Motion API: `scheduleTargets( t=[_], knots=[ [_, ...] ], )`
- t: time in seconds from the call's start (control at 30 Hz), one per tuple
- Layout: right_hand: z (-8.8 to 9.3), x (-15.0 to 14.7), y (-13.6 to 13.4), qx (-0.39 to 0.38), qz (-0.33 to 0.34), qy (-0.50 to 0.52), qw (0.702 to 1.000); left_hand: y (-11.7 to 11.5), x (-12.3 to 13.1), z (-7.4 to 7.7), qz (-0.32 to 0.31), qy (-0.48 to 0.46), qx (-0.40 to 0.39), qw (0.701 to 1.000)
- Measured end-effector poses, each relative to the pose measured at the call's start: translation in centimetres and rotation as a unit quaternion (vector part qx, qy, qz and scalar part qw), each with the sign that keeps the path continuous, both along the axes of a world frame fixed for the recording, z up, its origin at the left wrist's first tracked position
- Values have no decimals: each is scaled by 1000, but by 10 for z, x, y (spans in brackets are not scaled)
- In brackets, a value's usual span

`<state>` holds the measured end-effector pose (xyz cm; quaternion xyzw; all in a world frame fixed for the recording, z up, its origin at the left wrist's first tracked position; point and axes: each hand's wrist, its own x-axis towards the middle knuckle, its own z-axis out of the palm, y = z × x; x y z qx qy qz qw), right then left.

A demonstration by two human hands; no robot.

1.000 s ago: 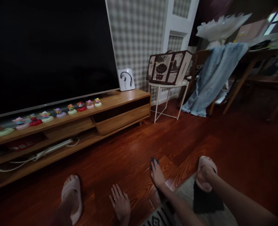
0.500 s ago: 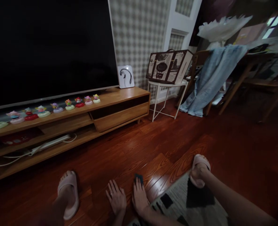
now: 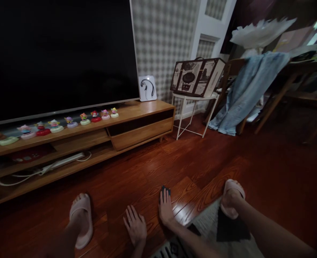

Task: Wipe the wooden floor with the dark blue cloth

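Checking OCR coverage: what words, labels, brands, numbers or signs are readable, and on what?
None readable.
Printed case: dark print; any lettering too small and blurred.
White box beside the TV: curved dark picture, no legible text.
Red item on the shelf: pale marks, too blurred.

This is a home, seemingly a living room: a large, flat black television screen rises above a low, light-brown wooden cabinet lined with small, colourful toy figurines. Pale blue denim jeans hang over a brown wooden chair, the footwear is pale pink open-toed slippers, and a black-and-grey patterned rug covers part of the glossy red-brown wooden floor.
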<state>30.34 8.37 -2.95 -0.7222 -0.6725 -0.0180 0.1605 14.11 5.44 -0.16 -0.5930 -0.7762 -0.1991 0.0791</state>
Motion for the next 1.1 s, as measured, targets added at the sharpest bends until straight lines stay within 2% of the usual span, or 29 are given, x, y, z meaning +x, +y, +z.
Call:
scheduleTargets(
  t=[0.13,0.2,0.23,0.3,0.33,0.4,0.47,0.53,0.6,0.67,0.77,0.87,1.0,1.1],
  knots=[
    [-40,-57,-63,-14,109,-31,994,1,-1,-2,-1,-10,-9,1000],
    [-46,-65,-76,-25,150,-37,988,1,-2,-3,-7,-10,-18,1000],
    [-43,-61,-73,-28,160,-35,986,1,-2,-3,-11,-8,-22,1000],
    [-28,-36,-52,-24,144,-21,989,2,-3,-3,-12,-1,-27,1000],
    [-17,-17,-36,-19,114,-10,993,1,-3,-3,-11,3,-27,1000],
    [4,26,-2,-11,19,14,1000,1,-3,-2,-7,12,-25,1000],
    [17,66,21,-9,-75,32,997,1,-3,-2,-6,21,-19,1000],
    [19,93,28,0,-118,42,992,1,-2,-3,-5,29,-9,1000],
    [12,106,20,22,-109,46,993,1,-1,-3,-2,33,-2,999],
    [3,106,7,44,-90,47,994,1,0,-2,0,33,0,999],
    [-5,90,-11,38,-53,55,996,0,0,1,2,29,-3,1000],
    [-5,61,-25,-25,56,75,995,0,-1,2,2,28,-8,1000],
    [3,30,-46,-100,193,115,969,1,-1,-1,4,23,2,1000],
    [20,39,-49,-155,293,144,932,2,-1,-4,4,26,10,1000]
  ],
)
